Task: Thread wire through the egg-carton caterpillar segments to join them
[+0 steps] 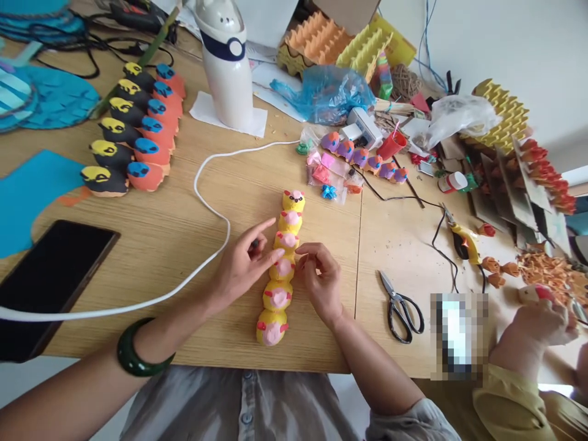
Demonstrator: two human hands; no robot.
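Wide across your view runs the pale brown wooden tabletop (160,245), crowded along its far side. Egg trays of orange and yellow moulded pulp (315,40) are piled at the back, near a tall white cylindrical container with a dark blue band (229,92) that stands upright on white paper. At left, a row of six black cups with yellow tops (120,131) lies alongside six orange cups with blue tops (160,128).

Directly before you, a joined row of six yellow bumpy cups with pink patches and red bits (283,269) stretches away from the tabletop's near edge, between your two hands. A similar row of purple cups with orange and blue tops (362,158) sits farther off to the right.

Your left hand (243,257) has its grip spread, index finger pointing forward and thumb over the middle of the yellow row. Your right hand (321,275) is curled at the row's right side; whether its grip pinches anything, you cannot tell. Another person's hand (546,321) appears at the far right.

Black-handled metal scissors (399,309) lie slightly open, right of your right hand. A dark green smooth bangle (125,352) circles your left wrist. Smallest is a dark bit (254,244) by your left fingers, too hidden to identify.
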